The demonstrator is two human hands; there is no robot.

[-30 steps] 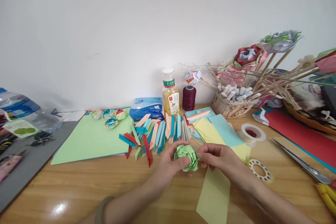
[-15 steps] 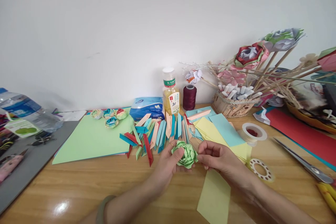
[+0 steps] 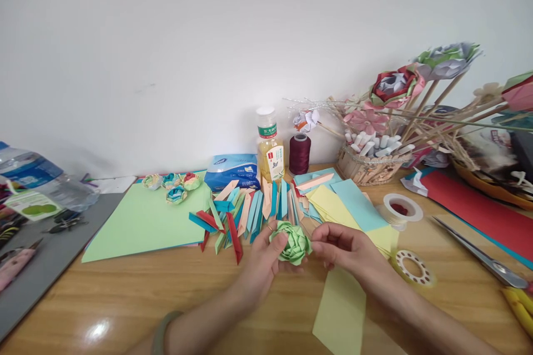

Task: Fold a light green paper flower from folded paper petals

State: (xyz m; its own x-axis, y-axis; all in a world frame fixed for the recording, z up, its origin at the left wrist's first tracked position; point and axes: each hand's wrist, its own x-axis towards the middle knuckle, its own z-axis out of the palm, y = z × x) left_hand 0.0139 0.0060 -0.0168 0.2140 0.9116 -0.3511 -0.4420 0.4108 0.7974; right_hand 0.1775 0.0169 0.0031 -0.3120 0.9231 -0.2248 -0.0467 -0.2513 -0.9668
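A green folded paper rose (image 3: 293, 242) is held just above the wooden table (image 3: 166, 299), between both hands. My left hand (image 3: 262, 263) cups it from the left and below, thumb up against its side. My right hand (image 3: 339, 247) pinches its right edge with curled fingers. A light yellow-green paper strip (image 3: 339, 313) lies on the table under my right wrist. Just behind the rose lies a fan of folded paper strips (image 3: 245, 211) in blue, red, green and peach.
A large green sheet (image 3: 145, 222) with small paper rosettes (image 3: 175, 184) lies at left. A tissue pack (image 3: 231, 171), bottle (image 3: 270, 147), thread spool (image 3: 300, 154) and basket of paper flowers (image 3: 370, 163) stand behind. Tape rolls (image 3: 400, 212), scissors (image 3: 478, 258) and red paper (image 3: 478, 216) lie right.
The rose has been turned slightly in my hands and shifted a little left and up. My right fingers have closed in on its edge. Nothing else has moved.
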